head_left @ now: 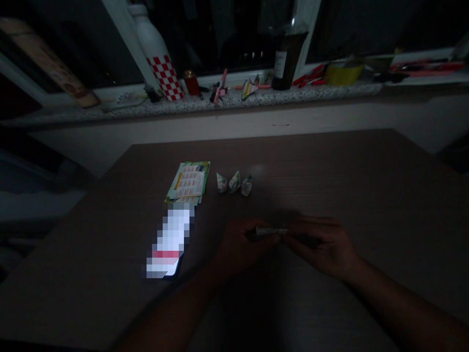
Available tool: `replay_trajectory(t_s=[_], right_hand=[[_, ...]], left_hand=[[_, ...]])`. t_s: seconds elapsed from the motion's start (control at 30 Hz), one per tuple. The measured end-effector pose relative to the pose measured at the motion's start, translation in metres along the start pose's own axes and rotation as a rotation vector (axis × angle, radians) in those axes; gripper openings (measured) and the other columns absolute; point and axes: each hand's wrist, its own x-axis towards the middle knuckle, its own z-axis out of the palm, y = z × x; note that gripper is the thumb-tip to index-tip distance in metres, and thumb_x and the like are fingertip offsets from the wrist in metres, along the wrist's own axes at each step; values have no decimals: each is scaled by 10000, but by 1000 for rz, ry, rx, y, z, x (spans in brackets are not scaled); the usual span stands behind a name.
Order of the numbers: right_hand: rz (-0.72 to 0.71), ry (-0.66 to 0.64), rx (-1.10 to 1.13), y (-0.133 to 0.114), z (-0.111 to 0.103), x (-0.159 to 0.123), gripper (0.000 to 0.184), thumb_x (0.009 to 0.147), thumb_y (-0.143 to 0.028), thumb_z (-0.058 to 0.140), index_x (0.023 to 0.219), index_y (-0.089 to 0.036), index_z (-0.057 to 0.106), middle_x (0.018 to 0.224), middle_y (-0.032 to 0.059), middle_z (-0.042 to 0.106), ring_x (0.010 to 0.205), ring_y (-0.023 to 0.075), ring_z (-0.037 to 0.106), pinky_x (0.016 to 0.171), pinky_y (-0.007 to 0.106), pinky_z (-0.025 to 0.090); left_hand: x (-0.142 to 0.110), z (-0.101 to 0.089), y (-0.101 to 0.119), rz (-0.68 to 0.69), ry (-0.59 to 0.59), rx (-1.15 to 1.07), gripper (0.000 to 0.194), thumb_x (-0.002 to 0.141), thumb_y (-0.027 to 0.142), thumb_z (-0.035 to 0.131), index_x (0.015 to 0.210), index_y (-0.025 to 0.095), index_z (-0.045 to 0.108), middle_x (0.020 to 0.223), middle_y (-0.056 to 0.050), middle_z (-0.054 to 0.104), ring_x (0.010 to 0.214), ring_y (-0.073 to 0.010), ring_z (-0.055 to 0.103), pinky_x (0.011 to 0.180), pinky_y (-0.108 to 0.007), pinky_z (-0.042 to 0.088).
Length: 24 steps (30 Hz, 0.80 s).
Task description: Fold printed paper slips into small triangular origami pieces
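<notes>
Between my two hands, just above or on the brown table (330, 166), is a small narrow piece of folded paper (266, 231). My left hand (242, 242) pinches it from the left, thumb along its near side. From the right, my right hand (320, 239) grips its other end between thumb and fingers. Past my left hand stand three small folded paper pieces (234, 182) in a row, pale with green print. A stack of printed paper sheets (188, 182) lies to their left. Nearer to me lies a phone (170, 242) with its screen lit and blurred out.
Behind the table runs a speckled stone windowsill (205, 103). On it stand a white bottle with red checks (161, 58), a small red jar (191, 83), a dark bag (287, 61), a yellow roll (342, 72) and several pens. A long tube (51, 63) leans at the left.
</notes>
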Motion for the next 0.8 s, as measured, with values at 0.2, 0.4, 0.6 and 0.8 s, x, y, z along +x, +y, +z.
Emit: replay_trajectory(t_s=[0.2,0.4,0.6,0.8], right_hand=[[-66,50,2,2,0,-1,103,783,-87,666,860,-155,677,736,58,708,629,150,667,558,239,518],[-78,71,-16,0,1,0,102,778,-83,673,845,-159,678,701,38,693,593,135,653,522,226,501],[-83,73,-34,2,1,1,100,770,-71,675,830,-151,676,694,38,681,587,131,639,517,229,493],[-73,83,-40,3,1,1,94,773,-74,669,830,-149,675,701,35,681,594,130,639,527,229,494]], left_hand=[[-1,-1,3,51,28,60,230,778,356,671,698,145,718,582,3,629,553,-104,522,509,-195,351],[-2,-1,0,142,26,97,230,838,346,611,790,160,736,659,-6,693,582,-112,588,542,-199,408],[-2,-3,-1,252,3,127,241,900,311,536,889,167,729,736,-1,724,651,-112,646,582,-190,442],[-1,-6,-1,289,-8,281,297,943,291,444,947,160,711,733,-9,719,629,-117,651,592,-207,456]])
